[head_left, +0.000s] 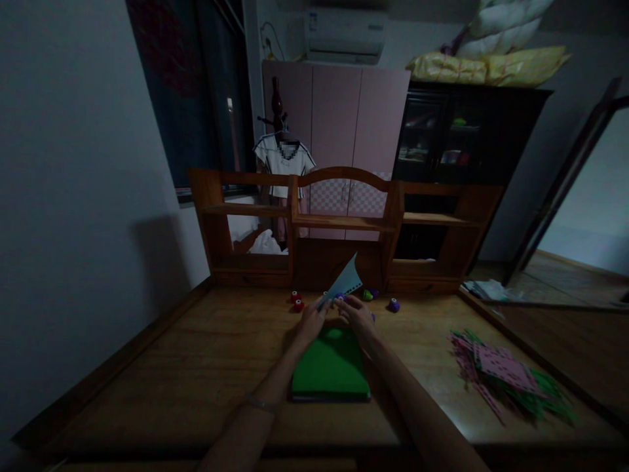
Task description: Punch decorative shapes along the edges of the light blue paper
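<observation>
I see both grips pinching the pale blue, hole-punched paper sheet [345,280] at its lower edge: left hand [311,321] and right hand [354,315] side by side, sheet slanting up-right, away, above the green paper stack [330,364].

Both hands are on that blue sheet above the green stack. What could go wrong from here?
The room is dim, so lining up the blue sheet between the left hand and right hand may be imprecise. The small punches lie loose just beyond the hands and could get knocked. The paper pile near the desk edge might slide off.
</observation>
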Tool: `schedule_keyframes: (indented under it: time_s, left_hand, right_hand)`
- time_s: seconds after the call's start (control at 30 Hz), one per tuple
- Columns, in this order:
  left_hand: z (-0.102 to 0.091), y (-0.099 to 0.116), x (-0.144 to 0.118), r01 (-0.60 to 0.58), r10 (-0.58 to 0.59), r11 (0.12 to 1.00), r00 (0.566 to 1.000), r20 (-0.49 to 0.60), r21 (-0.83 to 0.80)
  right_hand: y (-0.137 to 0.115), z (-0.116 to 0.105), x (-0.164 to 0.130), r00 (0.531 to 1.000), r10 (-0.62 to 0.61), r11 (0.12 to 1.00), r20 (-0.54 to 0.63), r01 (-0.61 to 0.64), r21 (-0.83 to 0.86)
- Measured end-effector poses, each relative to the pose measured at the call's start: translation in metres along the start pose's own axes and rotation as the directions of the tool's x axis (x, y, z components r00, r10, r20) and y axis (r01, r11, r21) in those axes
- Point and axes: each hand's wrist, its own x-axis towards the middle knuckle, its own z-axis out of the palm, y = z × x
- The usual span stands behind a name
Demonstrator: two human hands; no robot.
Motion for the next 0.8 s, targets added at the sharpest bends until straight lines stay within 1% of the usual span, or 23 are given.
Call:
schedule_keyframes:
  time_s: [0.13,0.23,0.3,0.43,0.57,0.7,0.8]
  left_hand:
    - [0.0016,-0.0021,0.0015,0.007,-0.007,1.000,1.000,-0.012,-0.023]
    - [0.0038,-0.0068,0.0031,0.023,-0.022,1.000,0.999,-0.045,0.011]
    - [0.0041,-0.0088,0.0035,0.027,-0.025,0.999,0.998,-0.050,0.031]
    - [0.0027,-0.0084,0.0025,0.006,-0.004,0.999,0.999,-0.047,0.039]
    - [0.0013,-0.0054,0.0014,0.012,-0.011,0.999,0.999,-0.035,0.036]
    - [0.0012,-0.0031,0.0012,0.028,-0.027,0.998,1.000,-0.010,0.050]
    - [0.0021,-0.0029,0.0009,0.043,-0.042,0.998,0.999,-0.026,0.046]
  right_hand:
    - [0.0004,0.0003,0.0023,0.999,-0.035,0.999,-0.010,0.035,-0.006]
    - [0.0018,0.0000,0.0032,0.998,-0.055,0.998,-0.022,0.055,-0.011]
    - [0.0022,-0.0002,0.0028,0.998,-0.056,0.998,-0.004,0.056,-0.004]
    - [0.0021,-0.0009,0.0017,0.998,-0.051,0.999,0.029,0.050,0.007]
    - [0.0036,-0.0021,0.0025,0.999,-0.043,0.999,0.004,0.043,-0.001]
    - [0.0031,-0.0028,0.0017,0.999,-0.046,0.998,0.002,0.046,-0.045]
    - [0.0008,-0.0020,-0.0005,0.999,-0.054,0.997,0.003,0.054,-0.054]
